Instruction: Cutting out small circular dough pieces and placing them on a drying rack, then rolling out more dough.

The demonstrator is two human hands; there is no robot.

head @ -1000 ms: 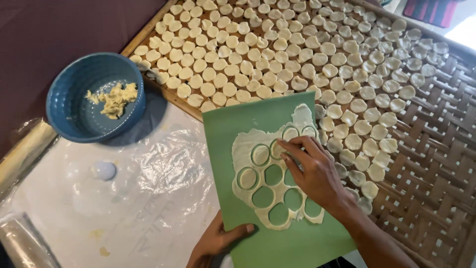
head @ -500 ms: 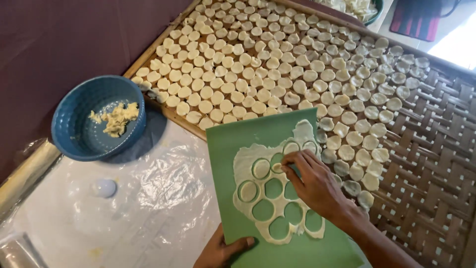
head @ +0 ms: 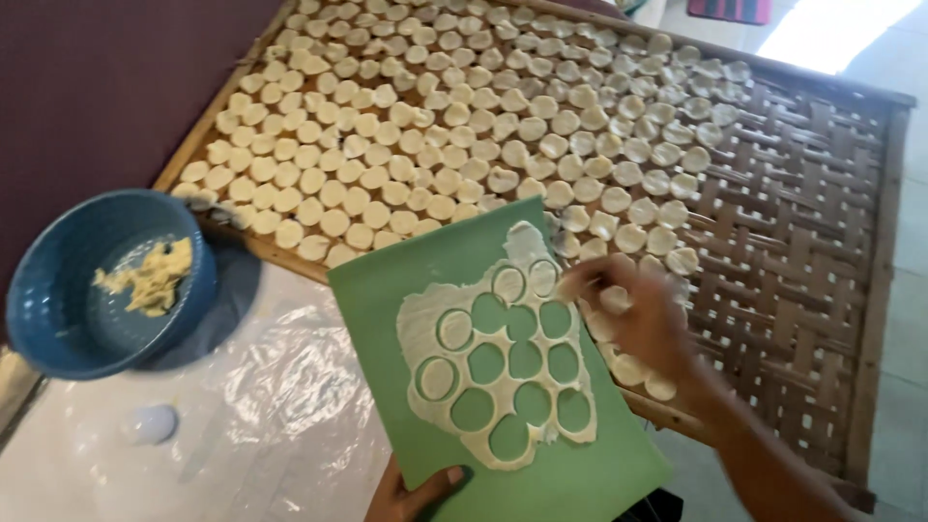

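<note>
My left hand (head: 418,495) grips the bottom edge of a green board (head: 599,474) held tilted above the plastic sheet. On the board lies a flat dough sheet (head: 425,319) with several round holes cut out and a few cut rounds (head: 509,283) still in place. My right hand (head: 643,324), blurred, hovers at the board's right edge over the woven bamboo tray (head: 802,242). Its fingertips pinch what looks like a pale dough round. Rows of dough rounds (head: 416,145) cover the tray's left and middle.
A blue bowl (head: 58,309) holding dough scraps (head: 150,277) stands at the left on crinkled clear plastic (head: 271,406). A small white lid-like object (head: 150,423) lies on the plastic. The tray's right part shows bare weave. A dark maroon surface lies at the upper left.
My right hand has left the dough sheet and moved right, over the tray's edge. The view has shifted, with the bowl now further left.
</note>
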